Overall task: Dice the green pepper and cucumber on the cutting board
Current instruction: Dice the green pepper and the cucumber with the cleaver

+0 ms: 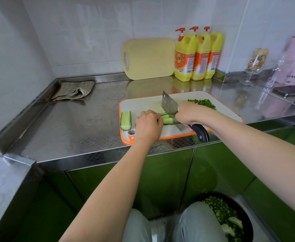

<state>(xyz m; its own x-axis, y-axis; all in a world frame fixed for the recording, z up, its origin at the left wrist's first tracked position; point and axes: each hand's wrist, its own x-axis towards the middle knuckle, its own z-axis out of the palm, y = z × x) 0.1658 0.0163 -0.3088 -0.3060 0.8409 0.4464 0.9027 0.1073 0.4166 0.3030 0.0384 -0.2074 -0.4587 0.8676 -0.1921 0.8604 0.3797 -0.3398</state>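
Board (143,103) sits on the steel counter (73,123), near its front edge.

Pepper: looks done. A pile of pepper dice (202,103) lies at the board's far right corner, well apart from the cutting.

Cucumber: in progress. Strips (167,118) lie mid-board with their long axis running left to right. An uncut half (126,120) rests at the board's left edge, cut face up, long axis far to near, apart from both hands.

Left hand (148,123): knuckles up, fingers curled down over the left end of the strips, pinning them. Fingertips are hidden under the hand, so how close they stand to the blade cannot be told exactly.

Right hand (190,112): clenched round the cleaver (169,105) where blade meets handle; the dark handle end pokes out toward the person. The blade stands upright and runs far to near, so it crosses the strips roughly at right angles, just right of the left hand's fingers. Its edge is down among the strips.

Judgement: crosswise dicing of the strips. The uncut length lies left of the blade, under the left hand, so each cut calls for that hand to back off leftward along the strips' axis. Risk is the small gap between blade and curled fingers. The half waits nearer the left hand.
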